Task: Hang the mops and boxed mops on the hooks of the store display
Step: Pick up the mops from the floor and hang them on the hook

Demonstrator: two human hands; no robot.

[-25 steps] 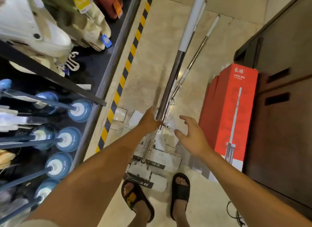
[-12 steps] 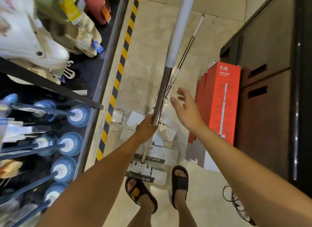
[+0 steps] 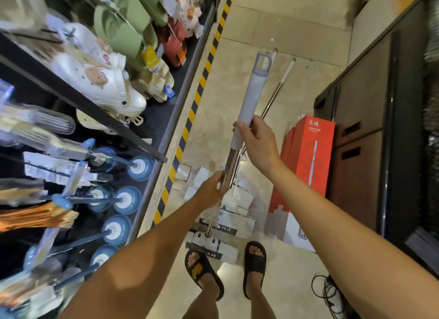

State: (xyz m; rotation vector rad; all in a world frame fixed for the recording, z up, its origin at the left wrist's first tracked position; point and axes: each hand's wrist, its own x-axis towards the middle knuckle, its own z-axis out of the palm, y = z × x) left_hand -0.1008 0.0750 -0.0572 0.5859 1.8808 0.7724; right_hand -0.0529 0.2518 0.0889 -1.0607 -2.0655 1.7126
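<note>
The mop stands almost upright over the floor. The left hand grips its steel pole low. The right hand grips the white handle higher, nearer the hanging loop on top.

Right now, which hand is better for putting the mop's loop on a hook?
Probably the right hand: it grips the mop by its white sleeve, nearer the loop. The left hand holds the steel shaft lower down, so it can only steady.
</note>
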